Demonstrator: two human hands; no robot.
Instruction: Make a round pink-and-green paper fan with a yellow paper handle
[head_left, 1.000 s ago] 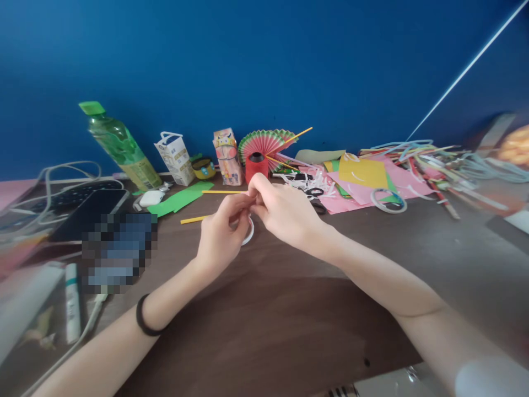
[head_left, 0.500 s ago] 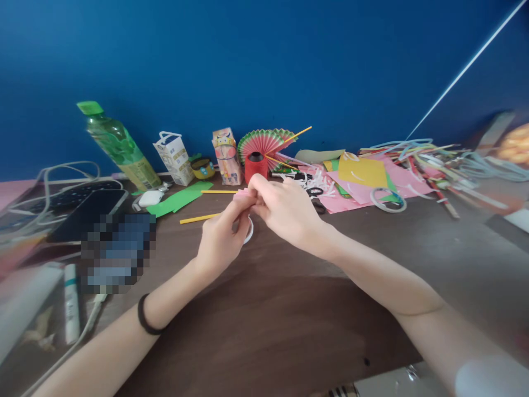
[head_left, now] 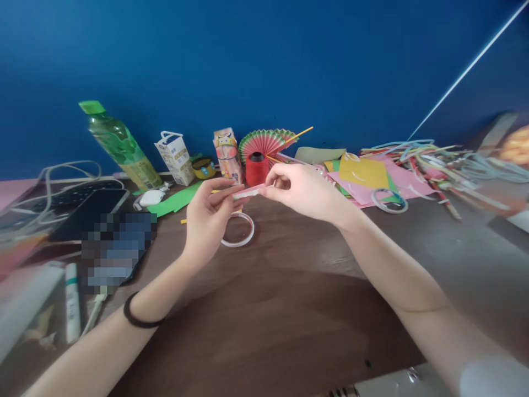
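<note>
A narrow pink paper strip [head_left: 248,192] with a white band along its edge stretches between my hands above the table. My left hand [head_left: 206,220] pinches its left end between thumb and fingers. At the other end, the thumb and forefinger of my right hand [head_left: 308,190] are closed on the strip. Below my left fingers a white roll of tape [head_left: 238,244] lies flat on the table. Partly hidden behind the left hand is a thin yellow stick [head_left: 184,221]. Just beyond the strip stands a red spool-like cone [head_left: 256,173] with a dark top.
Along the blue wall stand a green bottle [head_left: 122,146], a white carton [head_left: 174,159], a decorated box [head_left: 226,151] and a pleated paper fan [head_left: 264,142]. Coloured paper [head_left: 357,171] and another tape roll [head_left: 390,209] lie right. Phones, cables and a marker [head_left: 72,306] lie left.
My hands have moved apart, the left one leftward and the right one rightward, and the strip now shows between them. The tape roll below has come more fully into view.
</note>
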